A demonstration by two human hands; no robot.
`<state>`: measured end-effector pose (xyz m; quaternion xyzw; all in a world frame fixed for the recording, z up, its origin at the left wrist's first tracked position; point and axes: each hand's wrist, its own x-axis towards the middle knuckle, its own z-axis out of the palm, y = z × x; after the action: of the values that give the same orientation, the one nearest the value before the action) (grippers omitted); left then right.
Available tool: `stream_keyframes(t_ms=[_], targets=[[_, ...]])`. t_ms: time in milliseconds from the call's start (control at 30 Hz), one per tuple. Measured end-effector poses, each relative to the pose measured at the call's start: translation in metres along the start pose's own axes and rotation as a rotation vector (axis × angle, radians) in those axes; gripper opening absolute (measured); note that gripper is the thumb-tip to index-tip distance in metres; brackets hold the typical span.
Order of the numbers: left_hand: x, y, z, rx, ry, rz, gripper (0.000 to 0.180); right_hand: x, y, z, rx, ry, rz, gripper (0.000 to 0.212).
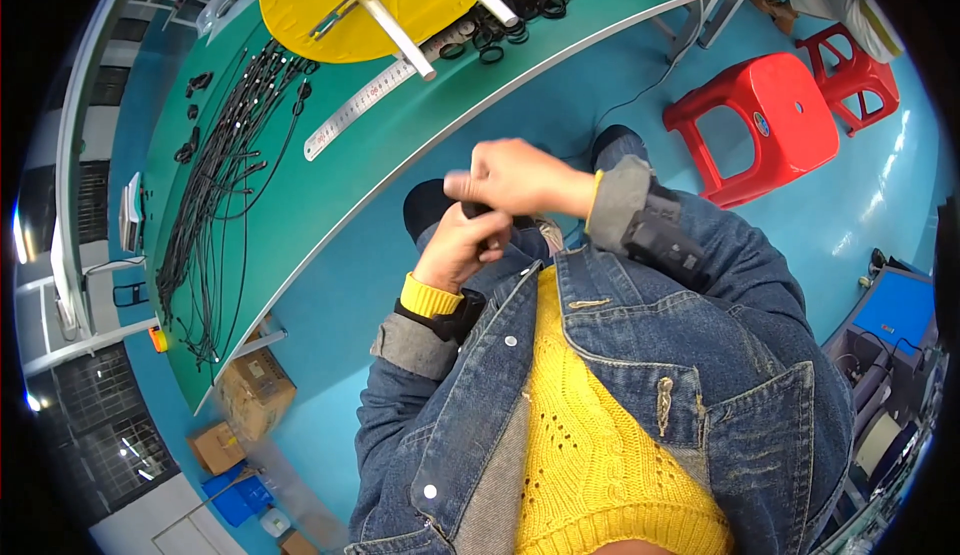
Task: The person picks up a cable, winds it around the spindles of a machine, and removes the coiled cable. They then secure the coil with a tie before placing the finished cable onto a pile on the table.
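At frame centre, gripping a dark item (477,210) in the closed fingers of the left hand (457,247), seemingly steadying it below the blurred right hand (523,177); cannot tell whether gripping there. Upper left, black cables (222,153) bunched together, perhaps for easy reach.

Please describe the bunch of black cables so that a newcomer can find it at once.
Start from the green table at the upper left of the picture. On it, to the left of the metal ruler, lies the bunch of black cables. Its long, thin, tangled strands set it apart from the small, short black pieces farther left.
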<state>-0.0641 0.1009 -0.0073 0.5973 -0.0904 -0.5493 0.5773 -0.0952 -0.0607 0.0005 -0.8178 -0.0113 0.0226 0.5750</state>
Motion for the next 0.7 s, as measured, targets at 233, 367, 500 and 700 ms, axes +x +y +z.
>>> stream_keyframes(t_ms=[233, 367, 500, 700], targets=[[-0.018, 0.023, -0.024, -0.877, -0.4, 0.147, 0.057, -0.014, 0.013, -0.024, 0.404, 0.043, 0.279, 0.044], [-0.022, 0.031, -0.029, -0.876, -0.203, 0.198, 0.052, -0.022, 0.033, -0.028, 0.336, -0.007, 0.313, 0.038], [-0.031, 0.03, -0.038, -0.865, -0.139, 0.241, 0.048, -0.028, 0.035, -0.026, 0.409, -0.03, 0.42, 0.033], [-0.035, 0.036, -0.067, -0.606, -0.077, 0.06, 0.024, -0.043, 0.068, -0.025, 0.386, -0.007, 0.48, 0.026]])
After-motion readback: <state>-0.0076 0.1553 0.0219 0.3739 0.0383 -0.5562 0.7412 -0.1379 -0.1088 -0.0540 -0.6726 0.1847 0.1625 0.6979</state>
